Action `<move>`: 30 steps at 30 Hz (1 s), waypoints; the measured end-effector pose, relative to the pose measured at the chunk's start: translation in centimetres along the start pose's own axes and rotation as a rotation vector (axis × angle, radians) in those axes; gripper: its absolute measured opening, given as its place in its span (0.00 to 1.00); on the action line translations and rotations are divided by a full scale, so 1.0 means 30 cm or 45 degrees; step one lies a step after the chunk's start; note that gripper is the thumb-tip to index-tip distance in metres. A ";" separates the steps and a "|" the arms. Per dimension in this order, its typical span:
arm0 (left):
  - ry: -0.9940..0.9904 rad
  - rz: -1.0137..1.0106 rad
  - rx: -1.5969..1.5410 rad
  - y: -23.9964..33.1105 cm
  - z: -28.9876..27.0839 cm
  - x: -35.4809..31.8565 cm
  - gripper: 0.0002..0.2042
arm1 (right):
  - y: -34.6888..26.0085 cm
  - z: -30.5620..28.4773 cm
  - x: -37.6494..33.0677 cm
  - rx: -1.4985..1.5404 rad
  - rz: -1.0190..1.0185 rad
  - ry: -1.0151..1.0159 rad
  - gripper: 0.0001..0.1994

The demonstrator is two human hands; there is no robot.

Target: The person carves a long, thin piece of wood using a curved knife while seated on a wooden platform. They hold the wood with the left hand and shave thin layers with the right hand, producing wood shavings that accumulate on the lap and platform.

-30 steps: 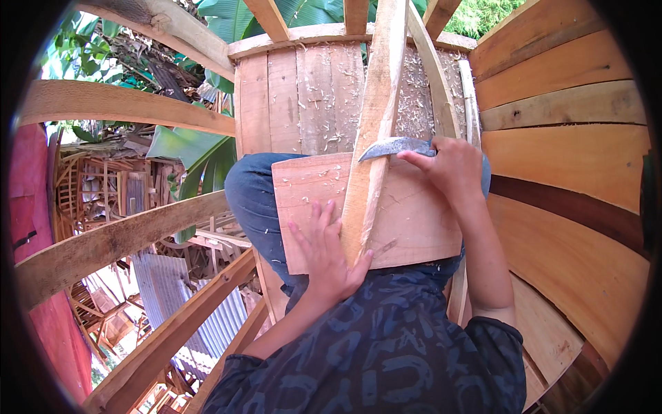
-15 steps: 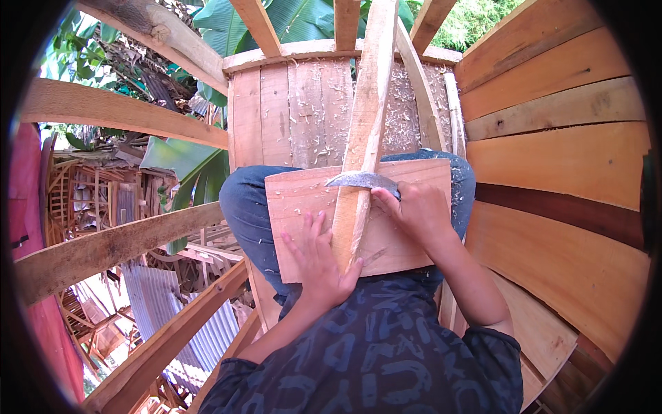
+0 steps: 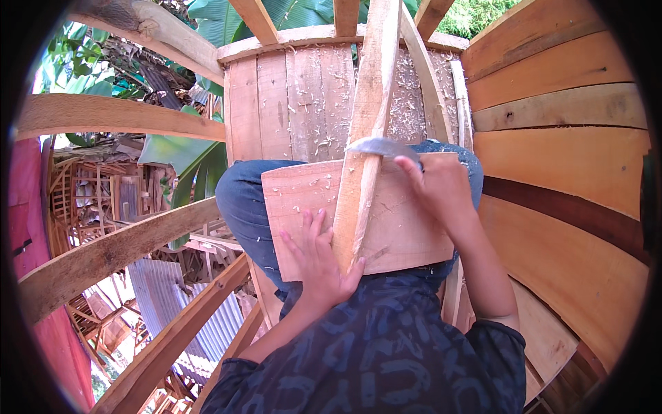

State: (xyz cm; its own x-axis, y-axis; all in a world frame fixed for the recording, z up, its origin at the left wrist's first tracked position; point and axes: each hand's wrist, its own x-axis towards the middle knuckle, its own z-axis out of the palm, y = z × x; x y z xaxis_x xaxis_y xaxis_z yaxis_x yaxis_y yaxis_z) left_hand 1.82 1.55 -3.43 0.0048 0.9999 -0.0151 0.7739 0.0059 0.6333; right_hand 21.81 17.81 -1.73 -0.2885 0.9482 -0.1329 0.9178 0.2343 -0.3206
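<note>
Across my lap lies a flat wooden board (image 3: 407, 228), and a long wooden strip (image 3: 365, 114) rests over it, its near end close to my belly. My right hand (image 3: 441, 188) is closed round the handle of a curved knife (image 3: 379, 146). The grey blade crosses the strip just beyond the board's far edge, thumb along its near side. My left hand (image 3: 318, 265) lies flat on the board with fingers spread, its thumb by the strip's near end. The knife's handle is mostly hidden in my grip.
Pale shavings cover the plank floor (image 3: 276, 103) ahead of my knees. A plank wall (image 3: 558, 159) rises close on the right. Open wooden rails (image 3: 124, 241) run along the left, with corrugated sheets (image 3: 158, 290) and stacked timber below. Another curved strip (image 3: 425, 76) leans beside the long one.
My right hand has pushed the knife away from me along the strip, from over the board to beyond its far edge. My left hand has stayed in place.
</note>
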 end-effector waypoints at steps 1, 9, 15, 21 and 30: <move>0.005 0.007 -0.002 0.000 -0.004 0.006 0.34 | 0.015 -0.012 0.027 -0.017 0.036 0.066 0.33; -0.007 0.022 0.005 -0.008 0.006 0.007 0.34 | -0.028 0.045 -0.086 -0.031 -0.167 -0.022 0.32; -0.007 -0.005 -0.014 -0.001 0.000 0.003 0.34 | -0.017 0.053 -0.045 0.068 -0.105 0.139 0.32; -0.022 -0.009 -0.007 0.006 -0.013 0.013 0.34 | 0.001 0.042 -0.002 0.084 -0.129 0.213 0.31; -0.009 -0.003 -0.024 -0.001 -0.003 0.014 0.34 | -0.023 0.037 -0.052 0.039 -0.213 0.009 0.32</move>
State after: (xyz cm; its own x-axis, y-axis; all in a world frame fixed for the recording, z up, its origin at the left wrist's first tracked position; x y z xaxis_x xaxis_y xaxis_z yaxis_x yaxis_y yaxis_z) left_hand 1.76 1.99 -3.39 0.0073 0.9997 -0.0222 0.7618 0.0088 0.6478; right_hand 21.32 15.93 -2.33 -0.4342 0.8982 -0.0687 0.8485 0.3822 -0.3660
